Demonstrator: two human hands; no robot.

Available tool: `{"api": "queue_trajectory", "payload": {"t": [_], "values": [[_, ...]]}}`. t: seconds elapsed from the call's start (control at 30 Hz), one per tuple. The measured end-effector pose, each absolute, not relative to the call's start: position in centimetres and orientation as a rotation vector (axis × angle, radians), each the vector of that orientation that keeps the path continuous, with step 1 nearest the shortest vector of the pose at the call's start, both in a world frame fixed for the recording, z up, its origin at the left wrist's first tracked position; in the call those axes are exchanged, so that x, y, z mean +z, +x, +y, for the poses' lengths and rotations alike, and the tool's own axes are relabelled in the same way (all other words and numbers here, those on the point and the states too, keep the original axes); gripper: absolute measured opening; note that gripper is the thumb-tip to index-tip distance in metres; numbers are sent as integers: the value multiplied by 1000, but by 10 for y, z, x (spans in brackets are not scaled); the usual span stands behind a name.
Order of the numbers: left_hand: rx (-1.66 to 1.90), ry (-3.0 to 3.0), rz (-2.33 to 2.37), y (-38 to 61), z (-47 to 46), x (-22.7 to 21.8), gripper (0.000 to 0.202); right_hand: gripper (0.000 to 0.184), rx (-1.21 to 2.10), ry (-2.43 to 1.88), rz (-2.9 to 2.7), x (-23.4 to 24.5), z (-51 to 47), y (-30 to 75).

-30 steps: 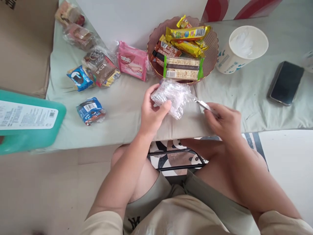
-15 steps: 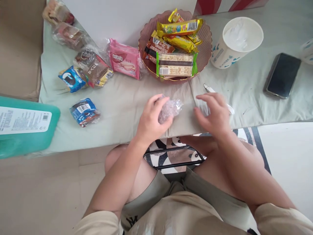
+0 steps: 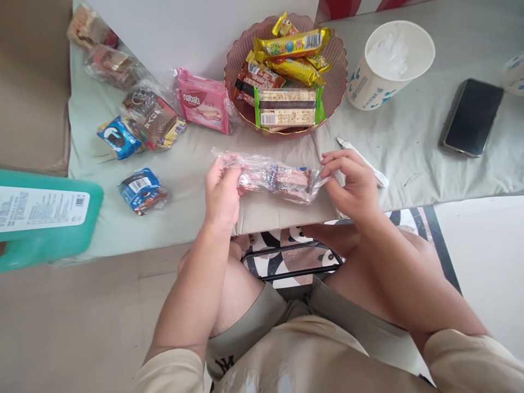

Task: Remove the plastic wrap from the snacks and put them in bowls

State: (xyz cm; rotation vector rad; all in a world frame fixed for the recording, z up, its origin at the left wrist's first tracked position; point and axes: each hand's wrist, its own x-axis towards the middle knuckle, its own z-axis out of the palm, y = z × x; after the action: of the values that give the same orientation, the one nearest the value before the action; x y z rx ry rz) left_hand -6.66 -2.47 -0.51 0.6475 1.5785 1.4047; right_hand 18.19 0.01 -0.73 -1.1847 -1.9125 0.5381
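Note:
Both hands stretch a clear plastic wrapper (image 3: pixel 272 176) with brown and blue snack pieces inside, just above the table's near edge. My left hand (image 3: pixel 221 191) is closed on its left end. At the right end, my right hand (image 3: pixel 352 183) pinches the wrapper between thumb and fingers. A small white-handled tool (image 3: pixel 362 160) lies on the cloth just behind my right hand. Behind the wrapper stands a pink scalloped bowl (image 3: pixel 339 82) full of yellow, brown and green-edged snack bars.
A pale green cloth (image 3: pixel 196 169) covers the table. On the left lie a pink Nabati pack (image 3: pixel 202 106), blue cookie packs (image 3: pixel 141 188) and bagged snacks. A white cup (image 3: pixel 387 65) and a dark phone (image 3: pixel 470 117) sit right. A teal container (image 3: pixel 45 218) juts in at the left.
The crumpled wrapper in my left hand has been pulled out long between both hands. My right hand has put down the small tool, which now lies on the cloth.

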Motion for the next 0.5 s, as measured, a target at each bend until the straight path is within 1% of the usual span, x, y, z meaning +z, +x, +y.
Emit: {"api": "queue_trajectory", "payload": {"t": [0.07,0.17,0.23,0.3,0.37,0.4,0.43,0.5], "values": [[1402,740,1649,-75,-25,-9,27,15,488,-1252,-1891,-7,6,193],[1348,874,1777,-90,-29,-12,33,17,345,-1379,-1883,-8,15,213],[1326,922,1860,-98,-32,-12,38,21,234,-1459,-1851,-8,18,223],[1388,992,1903,-103,-34,-11,37,28,145,-1486,-1766,-5,18,227],[1500,1150,1874,-104,-35,-9,31,31,161,-1426,-1744,-2,15,224],[1526,1253,1838,-102,-34,-9,31,29,210,-1371,-1796,-1,13,220],[1516,1350,1802,-99,-33,-9,37,27,273,-1307,-1887,-1,11,215],[1403,1453,1770,-93,-29,-9,49,35,385,-1198,-2092,-2,8,204]]}}
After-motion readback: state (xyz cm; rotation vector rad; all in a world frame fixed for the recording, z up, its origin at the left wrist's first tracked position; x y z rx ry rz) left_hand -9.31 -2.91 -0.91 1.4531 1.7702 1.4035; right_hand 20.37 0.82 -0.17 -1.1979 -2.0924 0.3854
